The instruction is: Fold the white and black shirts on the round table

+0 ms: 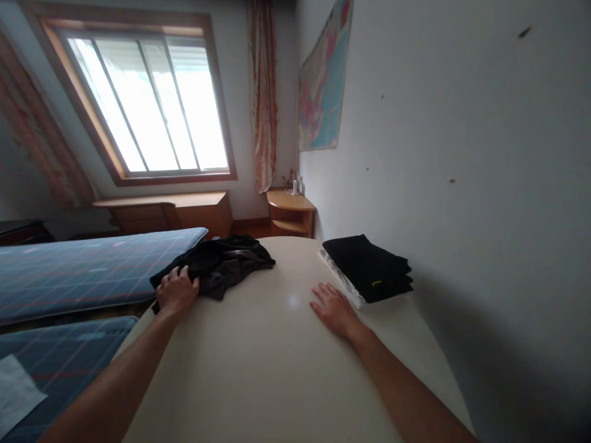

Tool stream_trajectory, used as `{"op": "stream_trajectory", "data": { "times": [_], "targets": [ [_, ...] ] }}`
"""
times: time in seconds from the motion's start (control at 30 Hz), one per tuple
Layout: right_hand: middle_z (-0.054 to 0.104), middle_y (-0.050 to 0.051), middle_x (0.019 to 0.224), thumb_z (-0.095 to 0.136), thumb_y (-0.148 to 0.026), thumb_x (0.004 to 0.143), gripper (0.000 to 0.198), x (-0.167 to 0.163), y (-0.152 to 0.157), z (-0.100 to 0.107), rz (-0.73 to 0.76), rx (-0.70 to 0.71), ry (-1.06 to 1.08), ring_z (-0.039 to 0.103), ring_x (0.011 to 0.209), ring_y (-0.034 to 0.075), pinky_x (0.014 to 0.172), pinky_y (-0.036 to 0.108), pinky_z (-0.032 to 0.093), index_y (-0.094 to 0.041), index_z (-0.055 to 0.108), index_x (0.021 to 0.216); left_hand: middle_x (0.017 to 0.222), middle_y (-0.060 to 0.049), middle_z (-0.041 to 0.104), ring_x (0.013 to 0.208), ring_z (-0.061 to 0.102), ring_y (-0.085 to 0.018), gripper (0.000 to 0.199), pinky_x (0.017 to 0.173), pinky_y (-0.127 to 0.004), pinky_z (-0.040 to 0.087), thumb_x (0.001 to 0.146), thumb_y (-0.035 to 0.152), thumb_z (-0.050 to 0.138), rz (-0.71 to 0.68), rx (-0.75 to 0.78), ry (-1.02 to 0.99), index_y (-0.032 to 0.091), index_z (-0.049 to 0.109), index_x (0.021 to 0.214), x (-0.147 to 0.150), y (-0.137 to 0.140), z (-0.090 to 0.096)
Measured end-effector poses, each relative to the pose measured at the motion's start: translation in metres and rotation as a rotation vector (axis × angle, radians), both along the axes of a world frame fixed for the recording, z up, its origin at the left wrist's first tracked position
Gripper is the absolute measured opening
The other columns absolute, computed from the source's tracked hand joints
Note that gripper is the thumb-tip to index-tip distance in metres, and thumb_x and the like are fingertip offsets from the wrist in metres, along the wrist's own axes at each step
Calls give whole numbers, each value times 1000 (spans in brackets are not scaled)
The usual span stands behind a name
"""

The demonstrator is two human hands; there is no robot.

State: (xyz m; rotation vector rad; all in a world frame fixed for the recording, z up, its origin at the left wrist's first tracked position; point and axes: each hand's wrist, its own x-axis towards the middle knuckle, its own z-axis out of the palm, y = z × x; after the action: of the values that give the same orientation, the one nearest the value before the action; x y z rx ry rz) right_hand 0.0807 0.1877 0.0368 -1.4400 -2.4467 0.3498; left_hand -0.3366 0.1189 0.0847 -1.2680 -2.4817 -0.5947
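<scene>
My left hand [176, 291] lies on the near left edge of a crumpled heap of black and dark grey clothing [226, 261], its fingers apart. To the right, my right hand [333, 311] rests flat on the pale table [258, 351], fingers spread. Just beyond it sits a stack of folded black clothes [369, 264] with a small yellow mark near the front edge. Clear plastic wrapping [344, 280] shows under and along the stack's left side, close to my right fingertips.
Blue plaid mattresses [92, 267] stand left of the table, a white sheet [18, 391] on the lower one. A bare wall [462, 123] runs along the right. Beyond are a wooden desk [203, 200] under the window and a corner shelf [290, 201] with small items.
</scene>
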Motion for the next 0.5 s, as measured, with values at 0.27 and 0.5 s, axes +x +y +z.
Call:
{"op": "stream_trajectory", "data": {
  "times": [0.27, 0.5],
  "targets": [
    [37, 10, 158, 42, -49, 96, 59, 1, 2, -1, 0, -11, 18, 26, 148, 27, 120, 42, 17, -17, 50, 145, 102, -19, 71, 96, 66, -36, 40, 83, -46, 49, 95, 36, 42, 9, 181, -176, 13, 63, 120, 3, 14, 35],
    [40, 12, 155, 44, -46, 95, 57, 0, 1, 0, 9, -7, 46, 28, 147, 28, 120, 45, 18, -16, 51, 144, 110, -7, 69, 103, 62, -22, 31, 94, -32, 46, 96, 36, 41, -332, 540, -233, 18, 60, 113, 84, 25, 92]
  ]
}}
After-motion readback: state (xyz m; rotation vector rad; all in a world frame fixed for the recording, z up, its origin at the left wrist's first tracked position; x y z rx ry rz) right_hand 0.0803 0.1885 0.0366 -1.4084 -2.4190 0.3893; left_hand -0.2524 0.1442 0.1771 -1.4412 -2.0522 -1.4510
